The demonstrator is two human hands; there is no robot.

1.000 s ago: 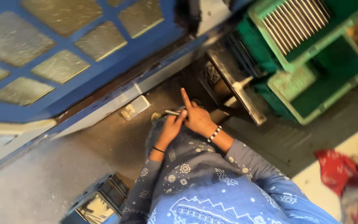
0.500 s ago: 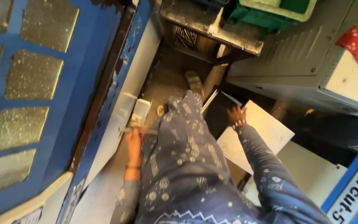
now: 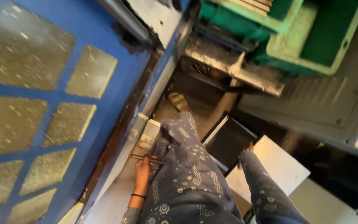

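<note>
1. My left hand (image 3: 143,169) is closed on a thin metal rod (image 3: 139,157), low by the blue door (image 3: 34,124), beside my knee.
2. The rod looks stiff, light, probably slippery; I'd grip mid-length.
3. My right hand (image 3: 247,149) is mostly hidden behind my sleeve at the white board (image 3: 276,166); I cannot tell its grip.

We see a blue door (image 3: 42,103) with frosted yellowish panes at left, green plastic crates (image 3: 311,37) above a dusty metal ledge (image 3: 233,68), and a white board (image 3: 276,166) lower right.

Small pale label (image 3: 146,141) beside blue door (image 3: 42,103)
</note>
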